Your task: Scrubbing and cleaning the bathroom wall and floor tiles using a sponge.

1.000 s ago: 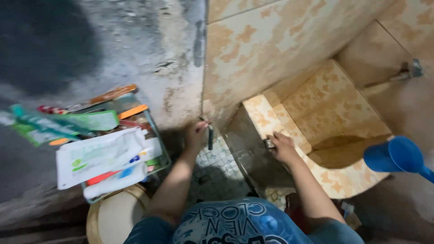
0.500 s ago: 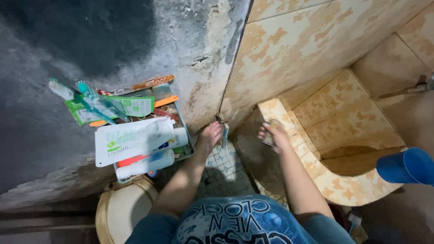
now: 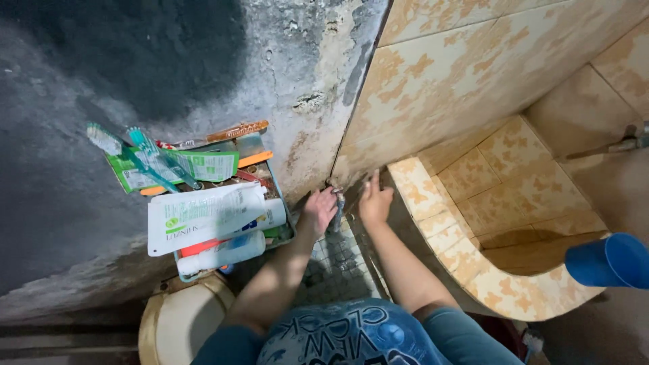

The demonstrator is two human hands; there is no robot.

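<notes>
My left hand (image 3: pixel 319 209) is curled around a small metal tap (image 3: pixel 337 203) that sticks out low at the wall corner. Just right of the tap, my right hand (image 3: pixel 374 200) is raised with its fingers together and pointing up the wall. Its palm faces away from me, so I cannot see whether anything is in it. The two hands are almost touching, both over the small-tiled mosaic floor (image 3: pixel 338 260).
A wire wall rack (image 3: pixel 287 233) on the left holds tubes, bottles and toothbrushes. A pale toilet bowl (image 3: pixel 177 319) sits below it. At right is a tiled water basin (image 3: pixel 433 220) with a blue dipper (image 3: pixel 607 260) and another wall tap (image 3: pixel 629 143).
My right hand left the basin rim, where it held a small dark brush-like object, and moved left to the tap. My left hand closed on the tap. The camera view shifted left.
</notes>
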